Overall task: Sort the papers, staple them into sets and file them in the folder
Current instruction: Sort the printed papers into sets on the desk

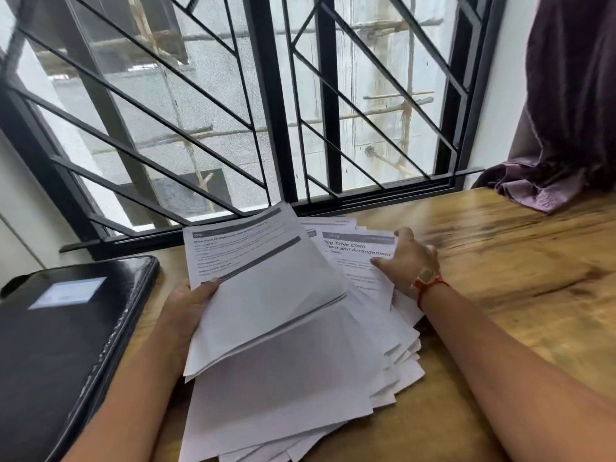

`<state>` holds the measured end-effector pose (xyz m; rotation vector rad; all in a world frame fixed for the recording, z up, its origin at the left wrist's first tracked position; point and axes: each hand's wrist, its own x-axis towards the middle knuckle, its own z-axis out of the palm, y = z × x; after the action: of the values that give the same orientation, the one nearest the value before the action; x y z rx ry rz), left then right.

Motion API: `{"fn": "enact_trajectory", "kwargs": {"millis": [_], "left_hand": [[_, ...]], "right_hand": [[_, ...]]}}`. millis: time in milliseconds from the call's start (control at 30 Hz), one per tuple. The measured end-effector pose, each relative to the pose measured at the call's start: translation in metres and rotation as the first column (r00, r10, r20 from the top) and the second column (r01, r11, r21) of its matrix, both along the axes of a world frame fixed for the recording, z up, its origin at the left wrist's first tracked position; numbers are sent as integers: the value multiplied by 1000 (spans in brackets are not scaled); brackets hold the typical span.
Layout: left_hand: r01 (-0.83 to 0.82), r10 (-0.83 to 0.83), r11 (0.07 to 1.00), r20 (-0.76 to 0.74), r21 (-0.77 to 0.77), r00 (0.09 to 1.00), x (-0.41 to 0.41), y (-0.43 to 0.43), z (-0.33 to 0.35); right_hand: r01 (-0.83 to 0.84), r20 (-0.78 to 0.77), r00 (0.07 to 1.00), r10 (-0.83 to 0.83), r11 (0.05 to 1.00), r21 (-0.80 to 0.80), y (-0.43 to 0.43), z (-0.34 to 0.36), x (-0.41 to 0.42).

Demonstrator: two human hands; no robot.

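Nearest: paper pile (300,411) on the wooden table (500,261). Loose white sheets, fanned, near corners stepping out to the right. The pile's long axis runs near-to-far, with the printed header ends pointing at the window. Its near edge runs out of frame.

Left hand (191,303) is at the pile's left edge, grasping a batch of held sheets (266,295). Thumb is on top at the left margin, fingers hidden underneath. The batch is lifted above the pile with its near end drooping, and it covers the pile's left half. Top page is printed, with a dark header bar at the far end and text too blurred to read. Same orientation as the pile, long axis near-to-far.

Right hand (408,261) is on the pile's far right, palm down, fingers extended and spread. It rests on an exposed sheet (360,258) whose heading partly reads "Table Cloth ... and Arrangement". It grips nothing. Red wrist band (431,285) on that arm.

Folder (66,345): black, flat on the table left of the left forearm. It is closed, so the contents can't be seen. Light label (68,293) on the cover. Long axis near-to-far, far end angled right. It lies just beside the papers; can't tell if they touch.

Far: black window grille (266,111) along the table's back edge. Purple curtain (566,111) at right, hem bunched on the table.
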<state>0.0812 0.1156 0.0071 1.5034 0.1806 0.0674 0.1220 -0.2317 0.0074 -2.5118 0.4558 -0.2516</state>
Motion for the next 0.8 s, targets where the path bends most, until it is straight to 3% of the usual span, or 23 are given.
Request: {"fn": "enact_trajectory", "kwargs": {"millis": [133, 233, 367, 500, 600, 700, 800], "left_hand": [[-9, 9, 1000, 15, -23, 1000, -5, -5, 4], [-22, 23, 999, 30, -29, 999, -6, -6, 4], [-29, 31, 998, 48, -54, 998, -5, -7, 2], [-35, 40, 995, 57, -91, 998, -4, -8, 1], [-33, 38, 996, 62, -82, 997, -2, -6, -1], [-39, 43, 997, 65, -62, 997, -1, -6, -3], [-47, 50, 998, 74, -38, 996, 1, -5, -6]], "right_hand": [[3, 139, 990, -35, 974, 224, 0, 10, -5], [-19, 135, 990, -26, 947, 320, 1, 15, -9], [-191, 34, 977, 208, 801, 567, 5, 26, -20], [-336, -86, 908, 410, 837, 432, 4, 28, -24], [-332, -100, 925, 367, 908, 255, 4, 26, -20], [-212, 37, 977, 210, 976, 48, 2, 23, -15], [-111, 283, 952, 115, 993, -29, 2, 23, -15]]}}
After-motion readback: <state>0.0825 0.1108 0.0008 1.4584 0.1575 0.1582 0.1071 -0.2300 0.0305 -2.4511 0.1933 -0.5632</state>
